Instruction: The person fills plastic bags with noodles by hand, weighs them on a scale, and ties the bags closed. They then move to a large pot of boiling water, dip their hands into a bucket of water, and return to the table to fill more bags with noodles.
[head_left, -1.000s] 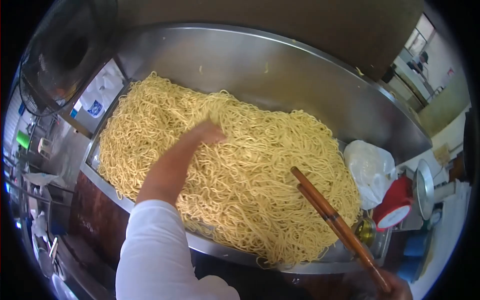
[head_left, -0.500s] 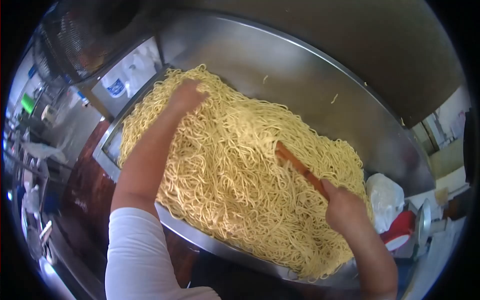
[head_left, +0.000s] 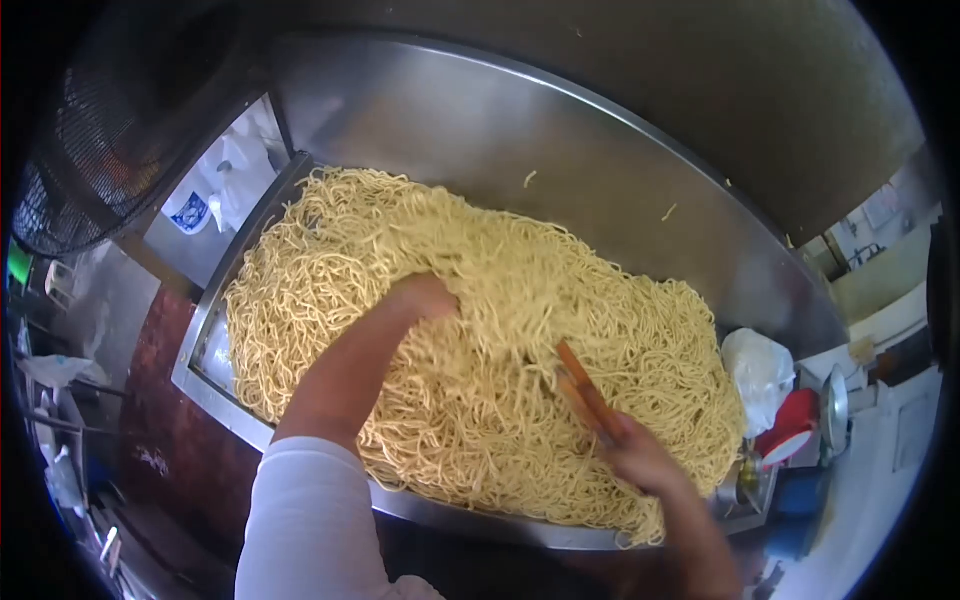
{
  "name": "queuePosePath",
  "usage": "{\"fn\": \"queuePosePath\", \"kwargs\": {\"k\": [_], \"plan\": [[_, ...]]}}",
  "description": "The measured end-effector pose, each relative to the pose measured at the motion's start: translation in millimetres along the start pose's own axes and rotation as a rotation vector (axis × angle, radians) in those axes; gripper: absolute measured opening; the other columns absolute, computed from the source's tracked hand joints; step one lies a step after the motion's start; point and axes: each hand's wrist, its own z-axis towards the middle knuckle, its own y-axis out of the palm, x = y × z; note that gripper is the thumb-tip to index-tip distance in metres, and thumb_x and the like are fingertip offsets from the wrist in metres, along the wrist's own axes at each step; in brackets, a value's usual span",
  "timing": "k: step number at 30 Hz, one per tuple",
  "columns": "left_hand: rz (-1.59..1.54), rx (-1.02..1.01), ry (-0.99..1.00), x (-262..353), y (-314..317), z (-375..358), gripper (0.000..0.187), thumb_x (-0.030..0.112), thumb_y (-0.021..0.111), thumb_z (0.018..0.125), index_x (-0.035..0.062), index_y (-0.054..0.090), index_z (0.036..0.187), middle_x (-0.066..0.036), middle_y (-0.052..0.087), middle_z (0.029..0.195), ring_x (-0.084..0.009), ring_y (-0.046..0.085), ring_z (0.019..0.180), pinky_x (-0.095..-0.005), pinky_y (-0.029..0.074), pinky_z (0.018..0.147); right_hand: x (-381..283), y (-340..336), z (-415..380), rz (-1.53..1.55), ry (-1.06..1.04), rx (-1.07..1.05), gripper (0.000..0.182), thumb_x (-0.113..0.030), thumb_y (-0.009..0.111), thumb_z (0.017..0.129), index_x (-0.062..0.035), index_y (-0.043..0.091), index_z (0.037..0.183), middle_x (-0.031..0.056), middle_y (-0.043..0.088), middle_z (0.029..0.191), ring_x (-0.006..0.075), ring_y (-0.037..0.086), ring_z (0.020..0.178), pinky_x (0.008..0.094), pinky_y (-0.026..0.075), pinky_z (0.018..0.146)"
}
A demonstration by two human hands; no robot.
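Observation:
A wide heap of yellow noodles [head_left: 460,400] fills a shallow metal tray [head_left: 225,400]. Among the strands, left of the heap's middle, is my left hand [head_left: 425,297], its fingers curled on a bunch of noodles and partly hidden by them. The strands beside it are blurred by motion. At the right, my right hand [head_left: 640,455] is closed around the near end of a pair of flat, reddish-brown wooden sticks [head_left: 590,390]. Their far ends are slightly apart and point into the noodles, toward my left hand.
A tall metal backsplash [head_left: 560,150] rises behind the tray, with a few stray noodles stuck on it. To the right are a white plastic bag [head_left: 757,375] and a red container [head_left: 790,425]. A caged fan [head_left: 85,170] stands at the upper left.
My left hand has come from the far left part of the heap toward the middle, dragging noodles along. The wooden sticks have moved nearer me and now show as two separate pieces.

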Motion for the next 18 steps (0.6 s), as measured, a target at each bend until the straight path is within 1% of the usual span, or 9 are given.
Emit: {"fn": "queuePosePath", "kwargs": {"k": [1, 4, 5, 6, 8, 10, 12, 14, 18], "plan": [[0.388, 0.091, 0.405, -78.1, 39.8, 121.3, 0.056, 0.043, 0.056, 0.092, 0.0022, 0.059, 0.130, -0.021, 0.062, 0.129, -0.0355, 0.057, 0.120, -0.0428, 0.039, 0.109, -2.9, 29.0, 17.9, 0.094, 0.025, -0.039, 0.057, -0.004, 0.062, 0.083, -0.0053, 0.045, 0.137, 0.0030, 0.059, 0.084, 0.0097, 0.052, 0.058, 0.0276, 0.044, 0.050], [0.359, 0.367, 0.287, -42.1, 32.8, 50.1, 0.053, 0.044, 0.053, 0.095, 0.0052, 0.059, 0.131, -0.018, 0.062, 0.131, -0.0356, 0.057, 0.122, -0.0438, 0.038, 0.111, 38.9, 81.6, 37.6, 0.261, 0.027, -0.076, 0.046, -0.009, 0.064, 0.089, -0.0050, 0.045, 0.131, 0.0004, 0.054, 0.080, 0.0091, 0.052, 0.058, 0.0274, 0.043, 0.048], [0.027, 0.269, 0.142, -25.1, 23.4, -3.7, 0.048, 0.039, 0.053, 0.095, 0.0070, 0.060, 0.129, -0.018, 0.060, 0.133, -0.0349, 0.054, 0.125, -0.0476, 0.035, 0.112, 56.8, 87.2, 34.7, 0.326, -0.006, -0.120, 0.049, -0.010, 0.066, 0.090, -0.0072, 0.044, 0.134, 0.0009, 0.055, 0.083, 0.0097, 0.054, 0.063, 0.0270, 0.045, 0.051], [0.033, 0.264, 0.136, -28.4, 17.7, -23.1, 0.048, 0.039, 0.053, 0.095, 0.0070, 0.060, 0.129, -0.018, 0.060, 0.133, -0.0349, 0.054, 0.125, -0.0476, 0.035, 0.112, 73.8, 90.5, 29.6, 0.390, -0.035, -0.164, 0.052, -0.010, 0.067, 0.091, -0.0094, 0.043, 0.137, 0.0015, 0.056, 0.086, 0.0104, 0.056, 0.068, 0.0266, 0.048, 0.053], [-0.032, 0.195, 0.459, -42.6, 0.8, -42.9, 0.040, 0.029, 0.057, 0.092, 0.0064, 0.063, 0.124, -0.017, 0.066, 0.124, -0.0326, 0.063, 0.113, -0.0493, 0.047, 0.099, 86.1, 73.1, 8.4, 0.491, 0.161, -0.115, 0.051, -0.012, 0.068, 0.091, -0.0086, 0.045, 0.136, 0.0021, 0.059, 0.088, 0.0110, 0.058, 0.073, 0.0264, 0.050, 0.056], [-0.179, -0.090, 0.210, -57.9, -54.4, -47.4, 0.034, 0.019, 0.059, 0.090, 0.0033, 0.064, 0.119, -0.014, 0.071, 0.110, -0.0297, 0.071, 0.091, -0.0467, 0.055, 0.078, 79.5, 43.5, -32.8, 0.522, 0.230, -0.086, 0.053, -0.013, 0.066, 0.094, -0.0071, 0.043, 0.140, 0.0019, 0.059, 0.089, 0.0098, 0.058, 0.071, 0.0242, 0.048, 0.054], [-0.497, 0.507, 0.127, -112.9, -75.6, -22.1, 0.032, 0.014, 0.065, 0.085, 0.0027, 0.064, 0.116, -0.011, 0.073, 0.100, -0.0283, 0.071, 0.075, -0.0436, 0.056, 0.065, 79.0, 0.9, -75.1, 0.455, 0.275, -0.124, 0.054, -0.013, 0.064, 0.096, -0.0063, 0.041, 0.145, 0.0013, 0.060, 0.088, 0.0077, 0.056, 0.065, 0.0218, 0.044, 0.050], [0.106, 0.397, -0.052, -142.8, -94.6, -23.5, 0.051, 0.014, 0.072, 0.075, 0.0039, 0.063, 0.125, -0.018, 0.070, 0.112, -0.0341, 0.070, 0.091, -0.0451, 0.057, 0.083, 62.7, -46.8, -134.9, 0.331, 0.367, -0.081, 0.055, -0.014, 0.067, 0.094, -0.0065, 0.044, 0.143, -0.0003, 0.059, 0.076, 0.0065, 0.049, 0.051, 0.0217, 0.037, 0.043], [-0.009, 0.236, -0.044, -135.3, -21.2, -17.9, 0.068, 0.017, 0.075, 0.073, -0.0027, 0.054, 0.135, -0.027, 0.059, 0.130, -0.0378, 0.060, 0.117, -0.0436, 0.049, 0.098, 10.0, -115.1, -237.5, 0.150, 0.569, -0.075, 0.046, -0.011, 0.070, 0.087, -0.0058, 0.055, 0.130, 0.0000, 0.060, 0.073, 0.0071, 0.052, 0.052, 0.0210, 0.041, 0.045]]}}
